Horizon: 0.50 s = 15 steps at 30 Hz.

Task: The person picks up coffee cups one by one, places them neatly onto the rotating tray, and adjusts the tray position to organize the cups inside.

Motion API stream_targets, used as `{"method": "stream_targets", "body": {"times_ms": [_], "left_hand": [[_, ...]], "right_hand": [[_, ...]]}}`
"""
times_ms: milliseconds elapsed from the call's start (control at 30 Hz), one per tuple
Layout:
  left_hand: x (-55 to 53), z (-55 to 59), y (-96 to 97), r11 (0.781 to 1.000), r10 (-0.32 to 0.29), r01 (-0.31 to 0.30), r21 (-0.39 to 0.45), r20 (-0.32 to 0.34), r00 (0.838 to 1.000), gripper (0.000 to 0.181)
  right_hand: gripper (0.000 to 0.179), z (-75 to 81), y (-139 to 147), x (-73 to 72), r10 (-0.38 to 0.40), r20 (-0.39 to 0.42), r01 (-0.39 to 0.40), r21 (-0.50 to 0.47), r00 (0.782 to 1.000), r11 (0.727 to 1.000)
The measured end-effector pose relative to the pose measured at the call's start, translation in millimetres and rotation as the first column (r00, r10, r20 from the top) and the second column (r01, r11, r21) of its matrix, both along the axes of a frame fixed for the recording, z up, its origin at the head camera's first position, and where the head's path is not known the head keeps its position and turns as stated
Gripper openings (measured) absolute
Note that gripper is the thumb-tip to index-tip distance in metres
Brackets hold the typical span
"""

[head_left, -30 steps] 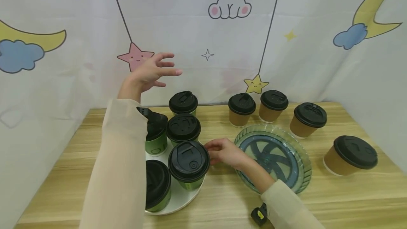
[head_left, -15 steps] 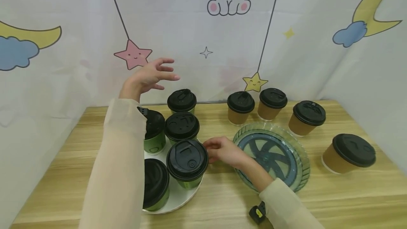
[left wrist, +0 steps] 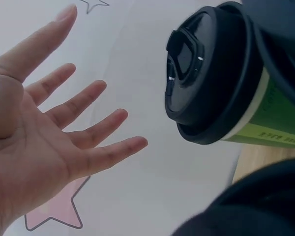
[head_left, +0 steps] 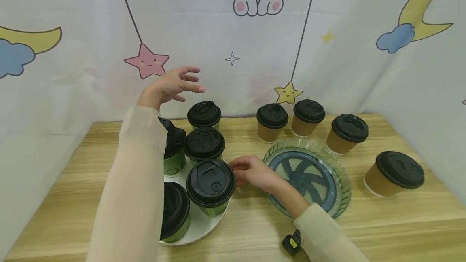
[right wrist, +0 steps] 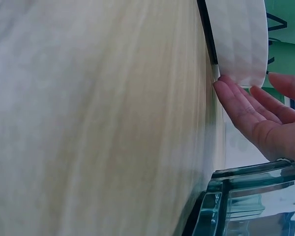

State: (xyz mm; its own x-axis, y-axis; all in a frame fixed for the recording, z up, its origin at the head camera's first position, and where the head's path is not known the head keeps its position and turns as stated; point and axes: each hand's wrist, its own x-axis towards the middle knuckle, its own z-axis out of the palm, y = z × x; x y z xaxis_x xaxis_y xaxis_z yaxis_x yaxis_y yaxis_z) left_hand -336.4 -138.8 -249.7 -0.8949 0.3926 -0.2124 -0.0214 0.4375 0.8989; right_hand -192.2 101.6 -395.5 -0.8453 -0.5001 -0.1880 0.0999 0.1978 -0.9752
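On the bench, round white tray (head_left: 199, 226) carries blk-lidded green cups (head_left: 211, 183). My R hand (head_left: 252, 172) is at its R side, fingertips touching the edge, gripping nothing. My L hand (head_left: 171, 86) is up, apart f/ cups, fingers spread, holding nada. Clear greenish dish (head_left: 300, 177) nr R wrist; 4 brown cups (head_left: 268, 132) beyond.

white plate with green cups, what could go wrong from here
If the right hand at the edge of the white plate jerks, the nearest green cup might slide or tip. The left hand, raised clear of that cup, may be slow to steady it. The right forearm, over the clear dish, could bump its rim.
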Motion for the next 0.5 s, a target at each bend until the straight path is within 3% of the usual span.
{"method": "stream_targets", "body": {"times_ms": [267,500], "left_hand": [[-3.0,-8.9,-2.0,0.999,0.025,-0.022,-0.049,0.065,0.998,0.077],[-1.3,-16.7,-4.3,0.999,0.035,-0.031,-0.024,0.159,0.987,0.065]], "right_hand": [[0.031,1.8,1,0.8,-0.009,0.004,0.009,0.000,1.000,1.000],[0.030,0.7,0,0.3,-0.005,0.009,0.005,0.002,1.000,1.000]]}}
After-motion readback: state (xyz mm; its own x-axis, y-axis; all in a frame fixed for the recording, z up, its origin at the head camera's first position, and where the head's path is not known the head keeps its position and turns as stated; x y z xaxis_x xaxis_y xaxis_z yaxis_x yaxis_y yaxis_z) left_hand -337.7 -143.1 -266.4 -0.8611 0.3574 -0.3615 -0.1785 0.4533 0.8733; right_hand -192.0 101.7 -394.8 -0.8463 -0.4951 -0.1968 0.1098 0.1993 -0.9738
